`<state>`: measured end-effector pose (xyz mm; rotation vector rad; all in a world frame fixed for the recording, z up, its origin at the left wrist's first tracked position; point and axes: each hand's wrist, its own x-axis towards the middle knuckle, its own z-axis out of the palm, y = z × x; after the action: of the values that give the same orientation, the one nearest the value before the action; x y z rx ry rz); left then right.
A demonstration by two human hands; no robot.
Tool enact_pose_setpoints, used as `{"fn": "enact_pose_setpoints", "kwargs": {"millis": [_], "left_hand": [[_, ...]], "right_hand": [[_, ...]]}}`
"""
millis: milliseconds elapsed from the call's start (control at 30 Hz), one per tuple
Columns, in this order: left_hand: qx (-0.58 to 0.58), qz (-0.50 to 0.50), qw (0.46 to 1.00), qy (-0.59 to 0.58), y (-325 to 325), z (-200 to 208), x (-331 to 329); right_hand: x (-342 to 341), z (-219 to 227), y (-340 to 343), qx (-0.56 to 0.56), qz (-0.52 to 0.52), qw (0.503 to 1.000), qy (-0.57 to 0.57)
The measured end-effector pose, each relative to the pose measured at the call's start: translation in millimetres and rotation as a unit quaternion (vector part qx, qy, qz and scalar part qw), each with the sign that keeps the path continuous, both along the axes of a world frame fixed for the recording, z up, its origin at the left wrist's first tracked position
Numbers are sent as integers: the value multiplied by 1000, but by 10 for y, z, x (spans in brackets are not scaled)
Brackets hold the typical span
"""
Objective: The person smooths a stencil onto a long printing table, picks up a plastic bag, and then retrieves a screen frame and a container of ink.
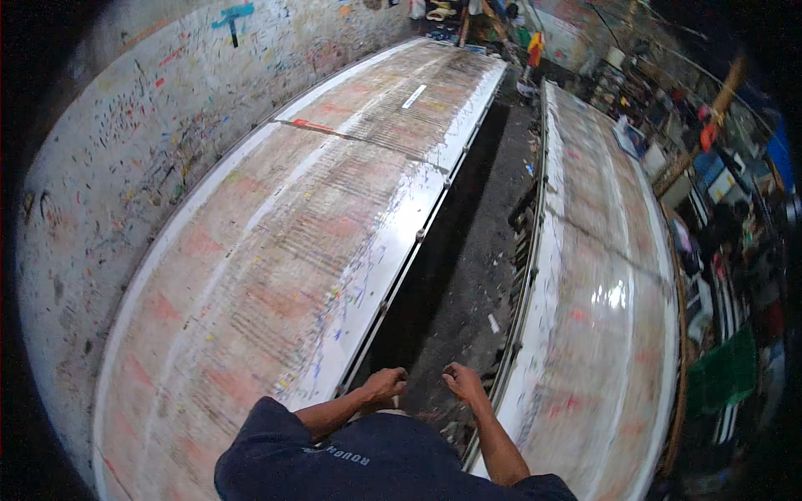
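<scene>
Bare left hand [386, 383] and right hand [464, 386], fingers loosely curled, apparently empty, hang between a long, paint-stained, white-bordered left table [276, 275] and a similarly stained right table [597, 355]. Both look heavy, rigid and slick where glossy; their inner edges offer the likeliest hold.

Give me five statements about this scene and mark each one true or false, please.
1. The left hand and the right hand are apart. True.
2. Both forearms are covered by long sleeves. False: they are bare, below the short sleeves of a dark shirt.
3. A dark floor strip runs between the long left table and the long right table. True.
4. The paint-spattered wall is beside the right table. False: that wall runs along the left table.
5. A green sheet is right of the right table. True.
</scene>
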<state>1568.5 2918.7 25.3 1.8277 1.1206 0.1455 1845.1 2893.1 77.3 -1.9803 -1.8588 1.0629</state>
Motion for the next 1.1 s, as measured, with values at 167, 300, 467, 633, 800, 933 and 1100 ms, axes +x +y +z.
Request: {"fn": "enact_pose_setpoints", "kwargs": {"millis": [167, 300, 467, 633, 800, 933, 1100], "left_hand": [[19, 71, 996, -57, 1575, -166, 700], [49, 77, 986, -137, 2941, -10, 1287], [44, 63, 983, -168, 4749, 469, 2049], [100, 122, 958, -239, 6279, 567, 2680], [16, 259, 949, -177, 7464, 392, 3240], [84, 234, 947, -204, 8459, 520, 3545], [132, 426, 874, -191, 9830, 462, 3705]], "right_hand": [[520, -248, 1540, -33, 8, 999, -33], [797, -320, 2457, -83, -1, 996, -26], [1593, -391, 3576, -54, -115, 990, 66], [2501, -1000, 4784, -68, -144, 986, 47], [3600, -1736, 6286, -173, -3, 985, 26], [4237, -2053, 7653, -187, -72, 979, 26], [4768, -1928, 9390, -223, -184, 945, 152]]}}
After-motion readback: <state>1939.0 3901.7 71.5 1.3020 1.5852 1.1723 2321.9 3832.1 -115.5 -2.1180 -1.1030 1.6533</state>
